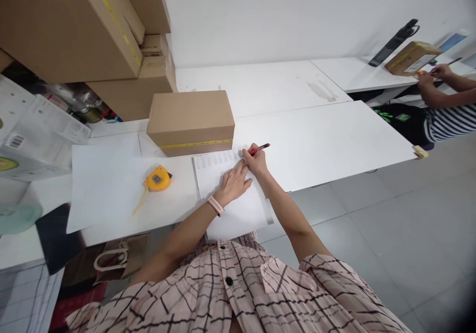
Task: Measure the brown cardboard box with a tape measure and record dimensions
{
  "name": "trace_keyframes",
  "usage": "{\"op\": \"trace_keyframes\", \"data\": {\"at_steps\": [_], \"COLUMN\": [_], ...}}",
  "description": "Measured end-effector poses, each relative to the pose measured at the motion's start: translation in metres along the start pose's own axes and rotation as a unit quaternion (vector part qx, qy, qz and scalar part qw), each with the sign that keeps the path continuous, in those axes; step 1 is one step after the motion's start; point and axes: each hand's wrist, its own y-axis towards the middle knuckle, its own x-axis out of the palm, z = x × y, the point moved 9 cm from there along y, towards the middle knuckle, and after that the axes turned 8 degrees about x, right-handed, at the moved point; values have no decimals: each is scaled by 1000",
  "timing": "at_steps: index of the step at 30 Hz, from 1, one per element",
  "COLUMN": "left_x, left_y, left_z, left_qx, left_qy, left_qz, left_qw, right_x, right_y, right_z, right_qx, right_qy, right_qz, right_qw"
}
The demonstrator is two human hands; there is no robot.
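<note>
From the head view, your right hand (256, 161) pinches a red pen (263, 148) on the marked sheet (238, 219) at mid-frame; your left hand (234, 182) lies palm-down on it, fingers loose. A cardboard box (193, 112) stands just beyond, an orange tape measure (157, 178) to the left — rightward, the white tabletop (327, 129) stretches to its corner.

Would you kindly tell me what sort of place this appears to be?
Probably a small packing or office workroom, though I can't be certain: cardboard boxes are stacked on the left, and a yellow tape measure and a paper with rows of entries lie on the white worktop.
</note>
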Motion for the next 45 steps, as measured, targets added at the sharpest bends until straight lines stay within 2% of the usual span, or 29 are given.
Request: {"op": "trace_keyframes", "data": {"at_steps": [26,45], "left_x": [-4,-4], "left_y": [3,2], "left_z": [-1,-1], "left_qx": [10,2], "left_qy": [-6,-19], "left_qz": [21,2], "left_qw": [1000,1000], "right_x": [2,3], "right_y": [-3,-2], "right_z": [-5,0], "right_qx": [-8,-3], "right_qy": [-27,-31], "right_qz": [4,-6], "right_qw": [1000,999]}}
